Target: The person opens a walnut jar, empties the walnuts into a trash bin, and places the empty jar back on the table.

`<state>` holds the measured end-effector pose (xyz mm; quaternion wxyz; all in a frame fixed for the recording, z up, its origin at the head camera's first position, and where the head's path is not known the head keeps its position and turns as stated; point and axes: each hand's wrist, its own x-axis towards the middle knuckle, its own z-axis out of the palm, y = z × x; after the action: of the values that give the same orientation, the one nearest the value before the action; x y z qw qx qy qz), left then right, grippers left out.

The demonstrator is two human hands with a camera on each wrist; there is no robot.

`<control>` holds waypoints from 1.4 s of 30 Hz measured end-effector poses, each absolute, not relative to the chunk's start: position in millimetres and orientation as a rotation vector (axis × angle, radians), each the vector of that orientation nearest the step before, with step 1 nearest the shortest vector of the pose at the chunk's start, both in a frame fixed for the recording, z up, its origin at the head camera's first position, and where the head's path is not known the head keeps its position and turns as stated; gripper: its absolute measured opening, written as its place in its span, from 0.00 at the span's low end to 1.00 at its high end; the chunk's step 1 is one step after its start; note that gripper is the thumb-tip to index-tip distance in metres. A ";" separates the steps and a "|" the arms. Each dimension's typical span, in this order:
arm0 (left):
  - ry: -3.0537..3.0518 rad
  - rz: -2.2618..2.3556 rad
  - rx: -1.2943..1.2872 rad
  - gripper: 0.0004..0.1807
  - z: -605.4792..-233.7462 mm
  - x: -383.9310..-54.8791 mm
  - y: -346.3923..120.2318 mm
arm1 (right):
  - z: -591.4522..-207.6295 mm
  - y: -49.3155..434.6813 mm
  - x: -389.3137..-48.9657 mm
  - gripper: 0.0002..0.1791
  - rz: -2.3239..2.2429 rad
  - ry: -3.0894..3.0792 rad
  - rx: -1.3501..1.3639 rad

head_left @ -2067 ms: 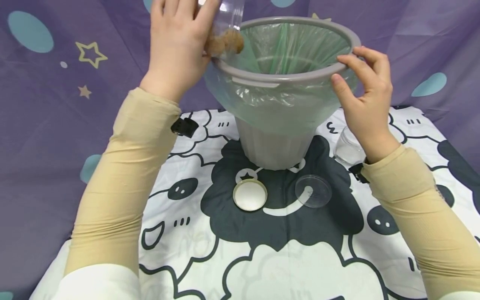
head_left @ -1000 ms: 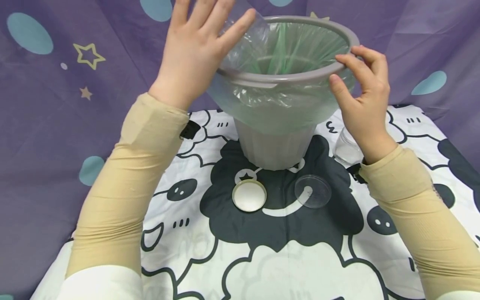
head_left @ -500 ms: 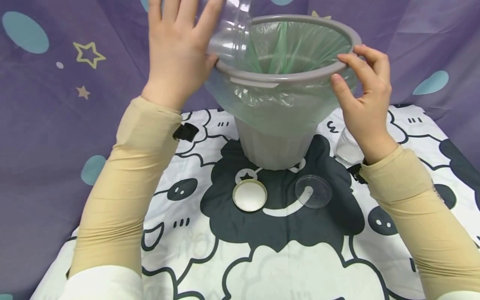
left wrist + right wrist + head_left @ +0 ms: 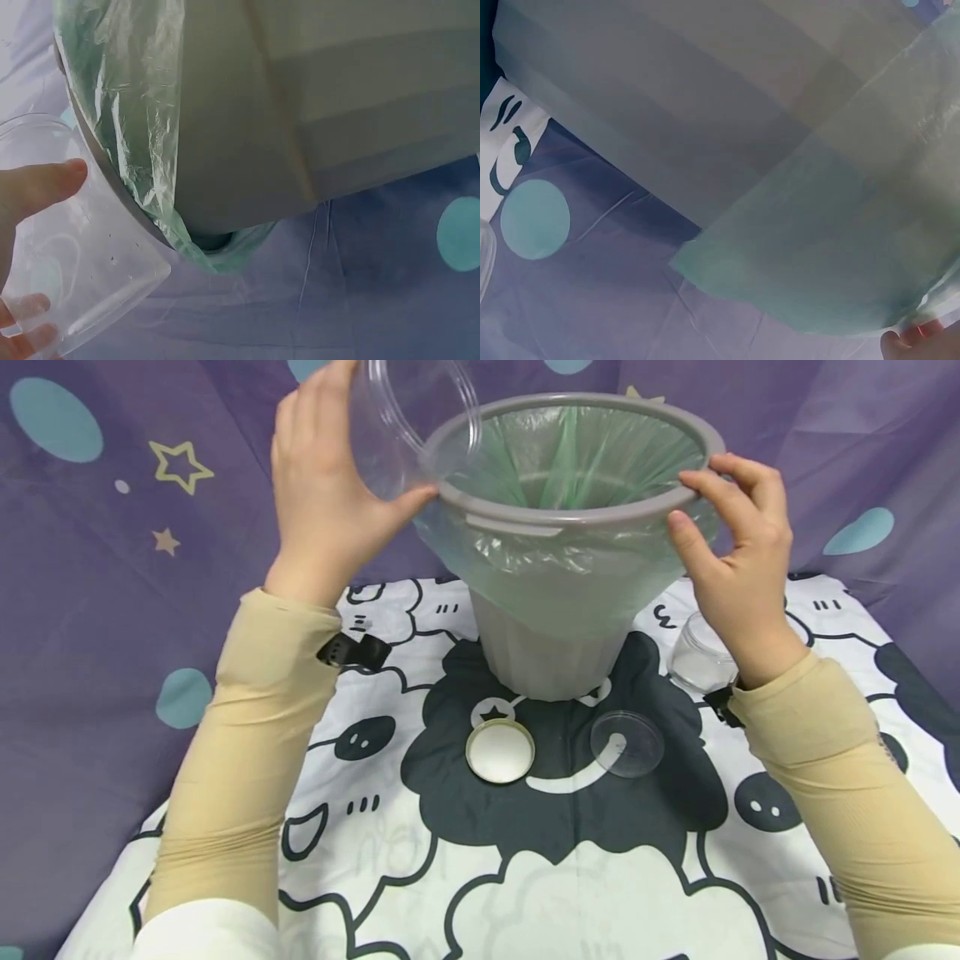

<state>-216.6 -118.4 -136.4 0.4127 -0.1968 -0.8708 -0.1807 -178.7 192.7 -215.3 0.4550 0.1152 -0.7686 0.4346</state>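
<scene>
My left hand (image 4: 318, 493) grips a clear plastic jar (image 4: 378, 456) at the near-left rim of a grey trash bin (image 4: 555, 656). The jar is tilted, its mouth facing the bin's opening. In the left wrist view the thumb and fingers lie around the jar (image 4: 97, 255), which shows only a few dark specks. A thin green trash bag (image 4: 570, 581) lines the bin and folds down over its outside. On the opposite side my right hand (image 4: 746, 539) holds the bin's rim between thumb and fingers; the right wrist view shows little of that hand.
On the cartoon-print tablecloth (image 4: 577, 902), a gold-rimmed lid (image 4: 499, 751) and a clear round lid (image 4: 627, 744) lie in front of the bin. A second clear jar (image 4: 701, 656) stands behind the right wrist. A purple curtain (image 4: 840, 427) hangs behind.
Brown clumps seen in the jar earlier are gone from it. The left hand dipped the jar toward the bin, then drew it back left and turned it. The right hand stayed on the rim.
</scene>
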 end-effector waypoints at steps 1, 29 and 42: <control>-2.188 -0.483 -0.487 0.51 -138.0 -215.9 -119.6 | -215.0 193.6 -178.5 0.17 1.066 -1.905 0.282; -2.329 -1.276 -0.292 0.47 -214.3 -185.2 -148.4 | -210.9 211.2 -177.3 0.18 0.923 -1.985 0.405; -2.485 -1.466 -0.138 0.45 -251.9 -196.0 -167.0 | -213.4 214.0 -172.0 0.23 0.955 -2.006 0.401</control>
<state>-196.0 -167.0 -251.9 0.1264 -0.0475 -0.8533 -0.5036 -172.0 214.0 -213.4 0.4279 0.1604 -0.8032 0.3822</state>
